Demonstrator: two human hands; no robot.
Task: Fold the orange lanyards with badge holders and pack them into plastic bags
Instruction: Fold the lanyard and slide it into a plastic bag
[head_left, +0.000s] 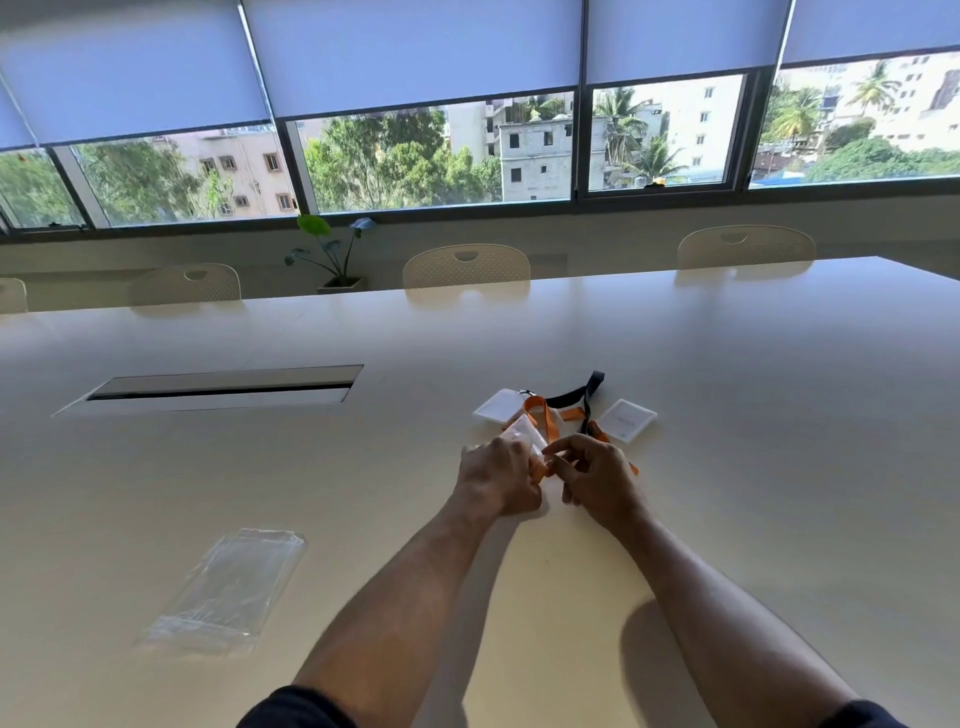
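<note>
Pale surface (675, 364); left hand (496, 480) and right hand (597, 480) pinched the orange lanyard (540, 415); folds wanted tight, even stacking

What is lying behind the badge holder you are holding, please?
Beyond the held badge holder lie two white badge holders and orange and black lanyard straps. The hands hide the straps' nearer parts.

Open tabletop all round, clutter only at frame centre.

We see bare pale table (727, 415) right of centre and along the bottom; the tangle of orange and black lanyards with white badge holders (563, 413) blocks the centre, clear plastic bags (223, 590) lie lower left, a recessed cable slot (218, 389) upper left.
</note>
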